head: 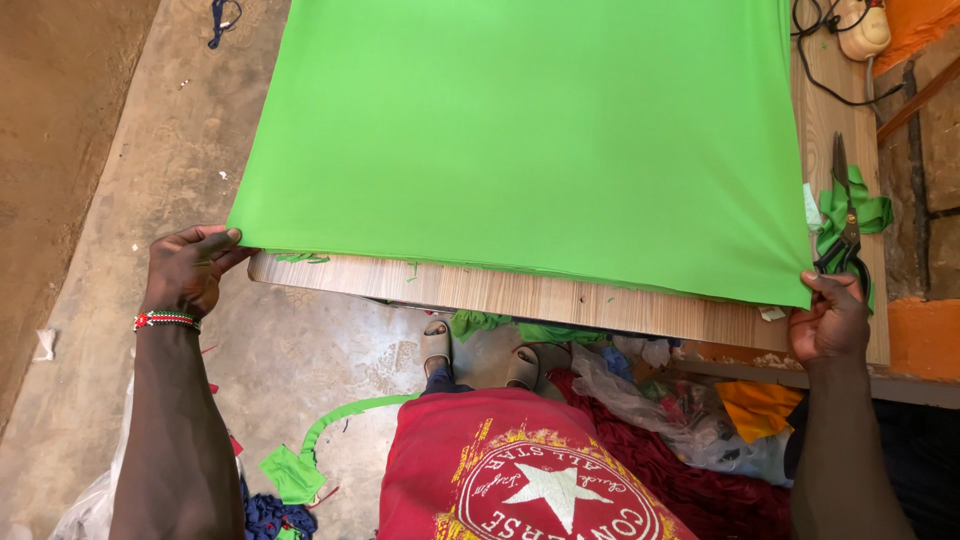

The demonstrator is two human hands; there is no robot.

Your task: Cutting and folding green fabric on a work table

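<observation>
On wooden table (560,298), green fabric (520,140) lengthwise away, both hands' fingers pinching near corners

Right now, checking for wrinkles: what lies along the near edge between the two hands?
In the head view, only the green fabric edge over the wooden table spans from left hand to right hand.

Left hand (190,268) and right hand (828,318) pinch the near corners of the green fabric (530,140) spread on the wooden desk (520,292); scissors (846,215) lie beside it.
</observation>
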